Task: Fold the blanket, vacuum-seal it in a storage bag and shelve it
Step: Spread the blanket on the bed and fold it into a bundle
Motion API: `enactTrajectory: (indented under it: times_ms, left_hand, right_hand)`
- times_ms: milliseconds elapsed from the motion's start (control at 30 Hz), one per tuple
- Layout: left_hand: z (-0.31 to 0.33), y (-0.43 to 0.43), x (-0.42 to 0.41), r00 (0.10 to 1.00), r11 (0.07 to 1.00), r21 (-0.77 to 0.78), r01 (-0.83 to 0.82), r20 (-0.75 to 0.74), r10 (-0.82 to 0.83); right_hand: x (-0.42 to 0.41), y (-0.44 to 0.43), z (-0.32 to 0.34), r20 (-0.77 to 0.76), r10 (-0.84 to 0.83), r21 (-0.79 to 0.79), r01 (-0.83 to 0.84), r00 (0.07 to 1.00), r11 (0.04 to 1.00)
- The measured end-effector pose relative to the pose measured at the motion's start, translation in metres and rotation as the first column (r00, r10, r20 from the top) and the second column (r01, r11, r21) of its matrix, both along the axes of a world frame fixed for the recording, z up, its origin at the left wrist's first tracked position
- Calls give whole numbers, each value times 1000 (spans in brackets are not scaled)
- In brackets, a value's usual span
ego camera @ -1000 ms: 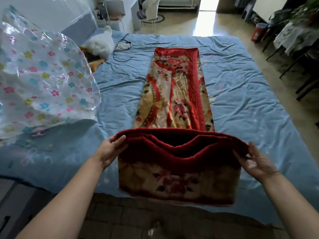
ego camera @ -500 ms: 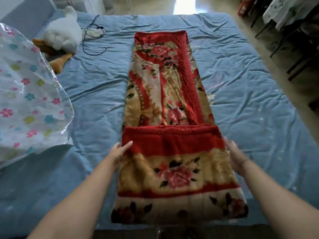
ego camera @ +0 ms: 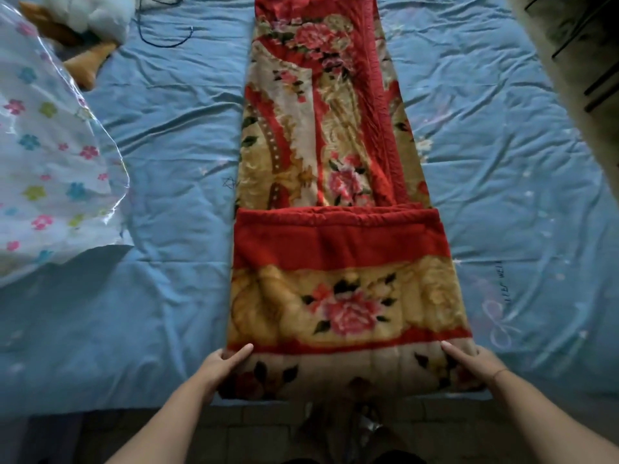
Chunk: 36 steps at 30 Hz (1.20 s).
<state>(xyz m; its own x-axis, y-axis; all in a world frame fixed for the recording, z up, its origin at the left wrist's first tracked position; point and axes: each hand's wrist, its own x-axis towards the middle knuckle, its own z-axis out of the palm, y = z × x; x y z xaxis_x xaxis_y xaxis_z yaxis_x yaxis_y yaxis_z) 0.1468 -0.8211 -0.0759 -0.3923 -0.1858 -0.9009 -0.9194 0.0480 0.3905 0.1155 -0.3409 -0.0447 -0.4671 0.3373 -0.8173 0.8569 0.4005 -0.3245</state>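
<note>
The red and cream floral blanket (ego camera: 335, 145) lies as a long narrow strip down the middle of the bed. Its near end is folded over on top, and that red folded edge (ego camera: 335, 216) lies across the strip. My left hand (ego camera: 222, 365) grips the near left corner of the fold, thumb on top. At the near right corner, my right hand (ego camera: 470, 361) holds the blanket the same way. The clear storage bag (ego camera: 50, 162), printed with small coloured flowers, lies crumpled on the bed to the left.
The blue wrinkled bed sheet (ego camera: 502, 195) spreads on both sides of the blanket. A white plush duck (ego camera: 97, 15) and a dark cable (ego camera: 167, 41) lie at the far left. The bed's near edge and tiled floor (ego camera: 234, 430) are below my arms.
The near end of the blanket was lifted and laid forward over the strip. My hands then slid back from the folded red edge to the near corners, and the camera leaned closer.
</note>
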Motion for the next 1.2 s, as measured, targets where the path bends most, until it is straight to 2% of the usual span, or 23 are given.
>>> enactTrajectory:
  times_ms: [233, 300, 367, 467, 567, 667, 767, 933, 1200]
  left_hand:
    - [4, -2, 57, 1000, 1000, -14, 22, -9, -22]
    - [9, 6, 74, 998, 998, 13, -58, -32, 59]
    - [20, 20, 88, 975, 975, 88, -204, -77, 210]
    - [37, 36, 109, 911, 933, 159, -323, -214, 352]
    - [55, 47, 130, 851, 929, 172, -327, -374, 369]
    - [82, 55, 140, 797, 926, 188, -327, -472, 378]
    - [108, 57, 153, 745, 918, 204, -339, -537, 394]
    - [118, 46, 224, 744, 923, 213, -320, -547, 384]
    - [105, 32, 386, 789, 945, 195, -264, -521, 327]
  right_hand:
    - [54, 18, 5, -54, 75, -68, -79, 996, 995]
    - [67, 14, 10, -114, 99, -45, -105, 989, 993]
    - [77, 14, 7, -185, 98, -9, -101, 978, 995]
    - [92, 13, 19, -277, 86, -23, -96, 957, 995]
    - [102, 13, 42, -423, -2, -108, -49, 906, 993]
    - [113, 15, 71, -550, 28, -106, -102, 834, 989]
    - [128, 20, 95, -613, 20, -109, -109, 790, 988]
    - [197, 24, 105, -601, -92, -210, -46, 794, 977]
    - [367, -4, 89, -557, -31, -128, -49, 830, 991]
